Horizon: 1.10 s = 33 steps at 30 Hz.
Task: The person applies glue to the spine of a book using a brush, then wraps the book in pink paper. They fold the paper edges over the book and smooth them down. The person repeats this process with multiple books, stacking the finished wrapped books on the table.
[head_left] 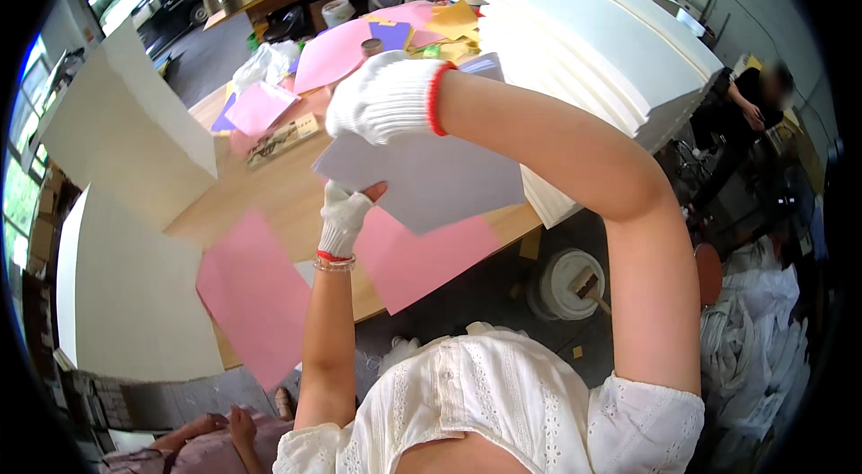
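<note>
A pale grey-lavender sheet (440, 182) is tilted over the table in front of me. My left hand (343, 215), in a white knit glove with the thumb tip bare, grips the sheet's near left edge, thumb on top. Reaching across it, my right hand (382, 99) wears a white glove with a red cuff and bends over the sheet's far side. Its fingers are hidden, so its grip cannot be made out. A pink sheet (422, 263) lies partly under the grey one. Another pink sheet (254, 294) hangs over the table's near edge at left.
A tall stack of white boards (575, 52) stands at right. Large cream panels (135, 285) rise at left. Pink paper, a small printed box (283, 140) and a tape roll (371, 47) lie farther back. A bucket with a brush (575, 285) stands below; other people sit nearby.
</note>
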Each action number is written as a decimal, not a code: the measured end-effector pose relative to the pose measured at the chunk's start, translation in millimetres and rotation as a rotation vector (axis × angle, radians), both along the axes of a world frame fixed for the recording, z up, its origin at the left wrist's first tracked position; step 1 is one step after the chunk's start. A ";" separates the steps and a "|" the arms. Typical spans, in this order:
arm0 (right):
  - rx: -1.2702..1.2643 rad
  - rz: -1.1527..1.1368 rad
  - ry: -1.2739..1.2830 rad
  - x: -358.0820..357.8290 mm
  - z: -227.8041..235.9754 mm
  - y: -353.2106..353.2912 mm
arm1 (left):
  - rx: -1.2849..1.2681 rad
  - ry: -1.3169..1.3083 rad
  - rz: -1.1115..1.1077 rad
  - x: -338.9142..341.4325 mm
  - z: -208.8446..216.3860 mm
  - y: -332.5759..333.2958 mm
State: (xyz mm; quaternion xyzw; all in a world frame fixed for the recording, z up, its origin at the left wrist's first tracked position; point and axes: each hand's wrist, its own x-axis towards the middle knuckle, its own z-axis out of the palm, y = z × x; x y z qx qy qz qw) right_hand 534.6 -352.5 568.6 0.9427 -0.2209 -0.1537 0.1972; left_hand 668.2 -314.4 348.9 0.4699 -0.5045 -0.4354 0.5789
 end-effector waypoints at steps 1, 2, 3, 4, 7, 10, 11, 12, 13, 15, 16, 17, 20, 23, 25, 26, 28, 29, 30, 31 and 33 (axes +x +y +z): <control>-0.026 0.079 -0.085 -1.0 2.2 -1.3 | 0.018 0.018 0.014 0.7 -4.8 0.5; -0.023 0.020 -0.046 -1.3 10.5 2.1 | 0.038 0.035 0.017 -3.5 -7.5 -1.0; 0.001 0.024 -0.054 -2.1 13.6 -2.9 | -0.026 0.115 -0.006 -9.1 -8.6 -3.5; 0.024 0.031 -0.062 -4.7 17.1 -7.8 | -0.088 0.197 -0.027 -16.0 -8.3 -5.7; 0.132 0.011 -0.095 -13.3 12.8 -15.8 | -0.093 0.205 0.044 -24.1 -13.7 -1.0; 0.199 -0.079 -0.275 -27.3 -2.2 -30.8 | -0.065 0.426 -0.082 -29.3 -24.7 1.1; 0.252 -0.147 -0.411 -36.1 -3.6 -23.0 | -0.051 0.547 -0.155 -25.3 -31.7 4.3; 0.261 -0.032 -0.698 -48.1 -8.6 -9.4 | -0.046 0.527 -0.075 -17.9 -34.0 9.7; 0.264 0.123 -0.965 -58.6 -14.2 4.1 | -0.044 0.506 0.015 -8.3 -35.9 17.9; 0.677 0.093 -1.586 -104.8 -66.1 49.1 | -0.069 0.537 0.113 -1.6 -33.8 33.2; 0.850 0.178 -1.919 -130.9 -99.3 68.6 | -0.084 0.544 0.140 5.7 -32.3 42.8; 0.650 0.254 -2.060 -144.9 -142.4 76.4 | -0.097 0.581 0.141 0.9 -31.0 46.4; 0.653 -0.346 -2.382 -153.3 -275.3 94.0 | -0.094 0.709 0.190 -0.4 -26.9 60.4; 1.270 -0.464 -2.350 -128.4 -339.9 66.7 | -0.150 0.764 0.172 7.4 -57.0 66.1; 1.538 -0.319 -2.188 -126.7 -347.4 39.5 | -0.188 0.800 0.223 -1.8 -58.9 69.0; 1.684 -0.243 -2.173 -121.0 -331.6 35.5 | -0.211 0.811 0.257 0.3 -59.1 71.4; 1.831 -0.122 -2.135 -118.4 -288.5 35.0 | -0.170 0.788 0.327 8.5 -62.5 77.1; 1.836 -0.087 -2.122 -119.7 -277.2 38.7 | -0.141 0.786 0.362 9.4 -67.8 82.8; 1.751 -0.188 -2.081 -115.9 -277.8 38.9 | -0.154 0.737 0.351 12.4 -76.6 85.3; 1.664 -0.284 -2.036 -110.1 -279.0 39.8 | -0.166 0.687 0.340 17.4 -87.6 86.4; 1.537 -0.449 -1.952 -106.3 -287.6 38.1 | -0.153 0.687 0.359 13.5 -91.9 87.7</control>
